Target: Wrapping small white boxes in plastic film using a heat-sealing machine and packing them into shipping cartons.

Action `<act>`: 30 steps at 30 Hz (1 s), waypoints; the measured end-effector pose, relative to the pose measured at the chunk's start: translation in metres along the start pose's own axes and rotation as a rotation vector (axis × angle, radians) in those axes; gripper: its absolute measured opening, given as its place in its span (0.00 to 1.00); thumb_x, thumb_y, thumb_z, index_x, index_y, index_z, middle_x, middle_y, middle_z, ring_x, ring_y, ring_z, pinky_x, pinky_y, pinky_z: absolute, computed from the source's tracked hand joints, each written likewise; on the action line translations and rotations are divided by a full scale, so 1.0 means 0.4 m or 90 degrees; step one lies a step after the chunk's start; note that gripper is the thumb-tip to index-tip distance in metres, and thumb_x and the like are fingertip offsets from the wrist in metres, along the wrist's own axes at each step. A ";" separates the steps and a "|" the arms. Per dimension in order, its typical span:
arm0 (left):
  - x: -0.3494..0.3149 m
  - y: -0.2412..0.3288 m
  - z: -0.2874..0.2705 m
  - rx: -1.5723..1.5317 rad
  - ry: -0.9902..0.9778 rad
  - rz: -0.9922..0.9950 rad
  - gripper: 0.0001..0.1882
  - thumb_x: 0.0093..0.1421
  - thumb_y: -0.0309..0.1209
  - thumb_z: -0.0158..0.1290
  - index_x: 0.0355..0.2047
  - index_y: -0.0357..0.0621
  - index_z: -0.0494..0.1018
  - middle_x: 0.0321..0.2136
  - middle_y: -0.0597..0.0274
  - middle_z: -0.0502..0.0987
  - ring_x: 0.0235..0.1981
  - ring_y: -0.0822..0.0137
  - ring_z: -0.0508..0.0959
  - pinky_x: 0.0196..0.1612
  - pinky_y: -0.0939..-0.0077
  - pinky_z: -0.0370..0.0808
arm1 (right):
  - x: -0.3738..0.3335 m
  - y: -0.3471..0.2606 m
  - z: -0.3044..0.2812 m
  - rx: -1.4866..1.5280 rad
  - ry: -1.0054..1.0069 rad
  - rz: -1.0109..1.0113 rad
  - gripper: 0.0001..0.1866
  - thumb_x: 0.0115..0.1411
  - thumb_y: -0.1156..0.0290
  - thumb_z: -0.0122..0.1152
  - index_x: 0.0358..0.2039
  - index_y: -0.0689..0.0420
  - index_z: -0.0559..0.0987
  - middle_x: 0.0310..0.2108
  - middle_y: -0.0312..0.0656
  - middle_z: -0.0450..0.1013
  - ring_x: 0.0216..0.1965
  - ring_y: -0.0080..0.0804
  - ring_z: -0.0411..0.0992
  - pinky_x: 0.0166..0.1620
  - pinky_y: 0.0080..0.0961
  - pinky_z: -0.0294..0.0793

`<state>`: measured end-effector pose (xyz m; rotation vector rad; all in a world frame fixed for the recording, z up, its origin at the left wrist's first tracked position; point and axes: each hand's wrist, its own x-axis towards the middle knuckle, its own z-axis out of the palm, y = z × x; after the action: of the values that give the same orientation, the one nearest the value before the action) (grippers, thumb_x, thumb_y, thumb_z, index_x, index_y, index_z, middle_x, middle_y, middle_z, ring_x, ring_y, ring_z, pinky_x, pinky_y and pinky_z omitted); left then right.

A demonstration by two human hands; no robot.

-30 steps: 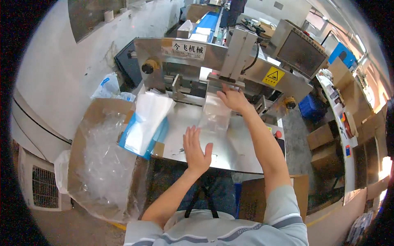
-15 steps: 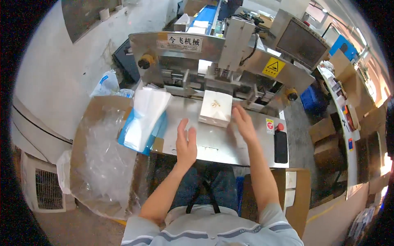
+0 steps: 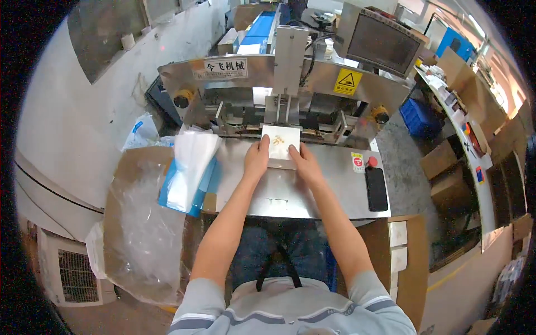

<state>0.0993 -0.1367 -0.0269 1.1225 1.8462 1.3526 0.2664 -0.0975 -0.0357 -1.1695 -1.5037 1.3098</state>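
A white square box (image 3: 281, 147) with a small gold design on its top lies on the metal worktable at the front of a steel machine (image 3: 262, 89). My left hand (image 3: 257, 159) grips its left side, and my right hand (image 3: 305, 163) grips the right side with the thumb at the top edge. Both hands are closed on the box; most of the fingers are hidden along its sides. The far edge of the box is close to the machine's middle opening.
White plastic sleeves (image 3: 192, 151) lie on a blue pack (image 3: 207, 181) at the left, beside a carton (image 3: 142, 142) of clear film. A black phone (image 3: 377, 190) and a red button (image 3: 372, 161) are at the right. White boxes (image 3: 398, 234) stand in a carton at lower right.
My hands, apart on either side of the box before, have closed on it. The box now sits straighter and nearer the machine's opening. The view has shifted a little.
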 end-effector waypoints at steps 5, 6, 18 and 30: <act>0.015 -0.004 0.019 -0.036 0.055 -0.052 0.35 0.58 0.56 0.56 0.45 0.29 0.72 0.43 0.41 0.78 0.44 0.51 0.78 0.48 0.64 0.72 | -0.004 0.027 0.011 -0.072 -0.007 -0.055 0.37 0.63 0.51 0.57 0.61 0.68 0.65 0.56 0.57 0.70 0.55 0.44 0.70 0.59 0.33 0.65; -0.009 0.013 0.015 -0.079 0.057 -0.028 0.33 0.55 0.51 0.61 0.44 0.31 0.71 0.41 0.43 0.78 0.43 0.55 0.78 0.46 0.67 0.73 | -0.018 0.022 0.006 -0.071 -0.006 -0.052 0.37 0.63 0.51 0.57 0.61 0.68 0.65 0.56 0.57 0.70 0.55 0.44 0.70 0.59 0.33 0.65; -0.246 0.061 -0.098 -0.252 -0.321 0.055 0.41 0.50 0.28 0.68 0.61 0.37 0.57 0.51 0.48 0.72 0.53 0.60 0.73 0.56 0.67 0.70 | -0.229 0.002 -0.231 0.306 -0.254 0.047 0.55 0.46 0.59 0.77 0.69 0.60 0.54 0.59 0.50 0.66 0.56 0.36 0.68 0.57 0.30 0.67; 0.145 0.017 0.220 0.546 -0.355 0.280 0.30 0.63 0.53 0.44 0.60 0.50 0.68 0.59 0.42 0.67 0.59 0.42 0.67 0.61 0.51 0.64 | -0.468 -0.042 -0.419 0.124 0.045 0.066 0.50 0.41 0.71 0.76 0.65 0.58 0.61 0.50 0.49 0.73 0.52 0.37 0.71 0.57 0.32 0.68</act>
<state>0.1470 -0.0446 -0.0467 2.1645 1.8056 0.2815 0.4711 -0.2388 0.0039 -1.1674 -1.2490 1.4350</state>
